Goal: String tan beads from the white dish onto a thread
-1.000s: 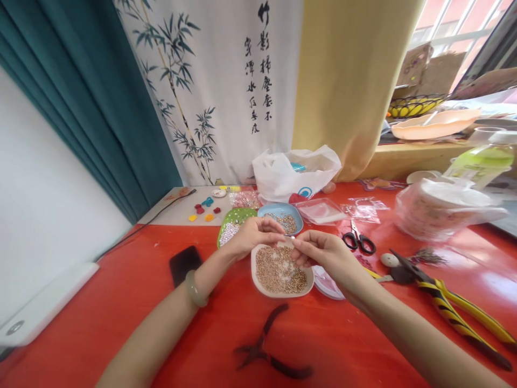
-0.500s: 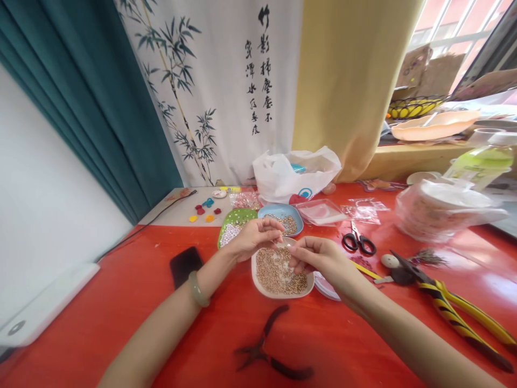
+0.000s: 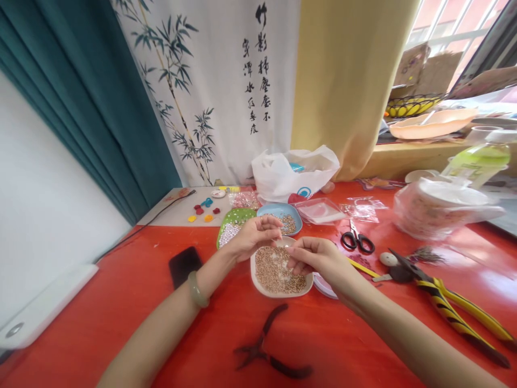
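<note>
Above the white tray of gold beads [image 3: 274, 275], my left hand [image 3: 258, 236] is closed, thumb and fingers pinched around something too small to make out. My right hand [image 3: 313, 256] pinches beside it, fingertips just apart from the left ones; what it holds is also too fine to name. Behind the left hand lies a green tray [image 3: 243, 214] with white pearl-like beads. A blue tray [image 3: 298, 213] with some gold beads sits just beyond both hands. Part of a pale lilac dish [image 3: 325, 288] shows under my right wrist.
Dark-handled pliers [image 3: 262, 350] lie open in front. Scissors [image 3: 357, 240] and large yellow-black pliers [image 3: 452, 307] are on the right. A phone [image 3: 183, 264] is beside my left forearm. Behind stand a white plastic bag [image 3: 278, 175] and, at right, a bagged container [image 3: 440, 210].
Both hands keep nearly the same pinching pose over the bead tray. The whole view has shifted very slightly; the things on the table stay in place.
</note>
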Demonstrator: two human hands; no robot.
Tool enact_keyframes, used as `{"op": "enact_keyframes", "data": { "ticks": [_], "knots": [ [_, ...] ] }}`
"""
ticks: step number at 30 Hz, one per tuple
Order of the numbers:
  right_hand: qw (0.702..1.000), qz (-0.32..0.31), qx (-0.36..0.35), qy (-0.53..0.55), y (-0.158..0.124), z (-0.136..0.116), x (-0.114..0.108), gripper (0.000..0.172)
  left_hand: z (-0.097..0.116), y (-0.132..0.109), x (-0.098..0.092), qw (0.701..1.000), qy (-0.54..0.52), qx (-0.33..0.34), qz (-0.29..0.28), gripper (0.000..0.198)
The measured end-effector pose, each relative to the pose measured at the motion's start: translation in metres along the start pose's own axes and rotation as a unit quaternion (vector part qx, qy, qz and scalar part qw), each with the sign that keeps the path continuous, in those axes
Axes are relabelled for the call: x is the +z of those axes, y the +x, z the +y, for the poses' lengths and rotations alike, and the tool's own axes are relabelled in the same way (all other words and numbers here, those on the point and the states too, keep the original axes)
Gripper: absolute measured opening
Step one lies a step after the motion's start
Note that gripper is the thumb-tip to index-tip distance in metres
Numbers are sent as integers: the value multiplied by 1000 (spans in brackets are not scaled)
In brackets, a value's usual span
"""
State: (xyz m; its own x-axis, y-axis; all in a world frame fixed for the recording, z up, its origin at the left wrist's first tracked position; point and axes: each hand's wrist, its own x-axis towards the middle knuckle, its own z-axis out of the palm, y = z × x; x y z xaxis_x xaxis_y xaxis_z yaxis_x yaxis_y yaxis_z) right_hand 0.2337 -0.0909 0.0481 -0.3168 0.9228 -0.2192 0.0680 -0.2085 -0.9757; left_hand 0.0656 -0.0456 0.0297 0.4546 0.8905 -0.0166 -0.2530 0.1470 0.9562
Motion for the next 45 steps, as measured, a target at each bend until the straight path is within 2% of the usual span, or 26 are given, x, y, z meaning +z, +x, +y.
{"op": "enact_keyframes", "data": {
  "ticks": [24, 33, 45],
  "knots": [
    [1000, 5, -14, -4, -2, -2, 1, 23, 0, -1, 1, 1000, 8, 1, 3, 27],
    [998, 3, -55, 8, 0, 1, -1, 22, -2, 0, 0, 999, 21, 26, -4, 29],
    [999, 4, -50, 7, 2, 6, -1, 23, -1, 0, 3, 996, 63, 69, 11, 27]
  ]
}}
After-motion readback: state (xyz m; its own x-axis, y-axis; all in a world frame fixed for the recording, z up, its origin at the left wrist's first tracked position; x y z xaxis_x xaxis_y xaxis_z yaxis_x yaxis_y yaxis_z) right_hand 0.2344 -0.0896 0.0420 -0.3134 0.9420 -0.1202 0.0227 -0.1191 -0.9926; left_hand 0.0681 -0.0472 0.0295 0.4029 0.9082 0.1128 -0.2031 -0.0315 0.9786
